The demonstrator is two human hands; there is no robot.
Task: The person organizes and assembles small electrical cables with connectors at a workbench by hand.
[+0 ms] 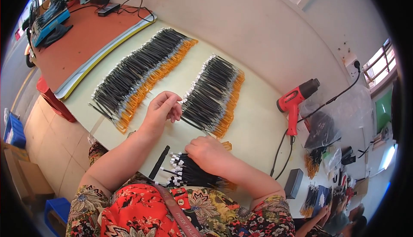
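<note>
While right hand point(208, 153) rests, wire bundle point(189, 172) lies beneath.

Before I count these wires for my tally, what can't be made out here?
Head view:
- Right hand hides part of the near wire bundle.
- Left hand: fingertips curled, pinched wire too thin to tell.
- Rows of wires: strands too small to count.
- Co-worker's hand: cut off by the rim.

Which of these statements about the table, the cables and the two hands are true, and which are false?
1. Two long rows of black cables with orange ends lie on the table. True.
2. The right hand rests on a bundle of cables. True.
3. The heat gun is blue. False: it is red.
4. The left hand holds the heat gun. False: it is at the second row, far from the gun.
</note>
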